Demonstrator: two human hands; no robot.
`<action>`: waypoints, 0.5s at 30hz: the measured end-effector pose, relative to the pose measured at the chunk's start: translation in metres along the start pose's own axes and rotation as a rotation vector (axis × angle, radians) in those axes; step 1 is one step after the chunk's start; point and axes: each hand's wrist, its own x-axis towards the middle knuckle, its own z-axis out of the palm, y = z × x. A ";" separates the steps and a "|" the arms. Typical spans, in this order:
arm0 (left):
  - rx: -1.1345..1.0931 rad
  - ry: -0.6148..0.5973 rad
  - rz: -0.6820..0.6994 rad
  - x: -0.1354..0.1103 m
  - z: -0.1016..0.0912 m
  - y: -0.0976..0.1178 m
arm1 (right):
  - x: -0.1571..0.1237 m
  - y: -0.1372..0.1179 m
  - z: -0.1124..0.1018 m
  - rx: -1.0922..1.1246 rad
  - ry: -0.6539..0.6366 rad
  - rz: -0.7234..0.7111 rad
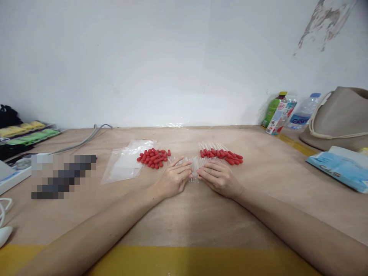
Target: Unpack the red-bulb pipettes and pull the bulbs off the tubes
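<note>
My left hand (171, 179) and my right hand (220, 178) face each other over a row of clear, thin glass tubes (194, 164). The fingers of both are closed. A thin clear tube (195, 175) lies crosswise between the fingertips, its left end at my left hand. A bit of red shows at my right fingertips, seemingly a rubber bulb, mostly hidden. Left of the tubes is a heap of loose red rubber bulbs (152, 158). Behind my right hand lie several glass droppers with red bulbs (220, 153), tubes pointing toward the wall.
Clear plastic bags (123, 163) lie left of the bulbs. A grey cable (83, 142) and a power strip (17, 178) are at left. On the right stand bottles (303, 113), a drink carton (280, 117), a grey bag (339, 119) and a blue tissue pack (340, 168).
</note>
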 end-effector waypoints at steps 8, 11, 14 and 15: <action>-0.012 -0.004 0.009 0.000 0.000 0.001 | 0.004 0.002 -0.012 -0.077 -0.015 -0.121; -0.014 -0.004 0.018 -0.002 0.000 0.000 | 0.002 0.004 -0.015 -0.064 -0.018 -0.145; -0.004 0.044 -0.026 -0.008 -0.003 -0.009 | -0.007 0.012 -0.019 -0.044 -0.018 -0.081; 0.007 0.080 -0.057 -0.010 -0.003 -0.013 | -0.011 0.016 -0.021 -0.052 -0.009 -0.020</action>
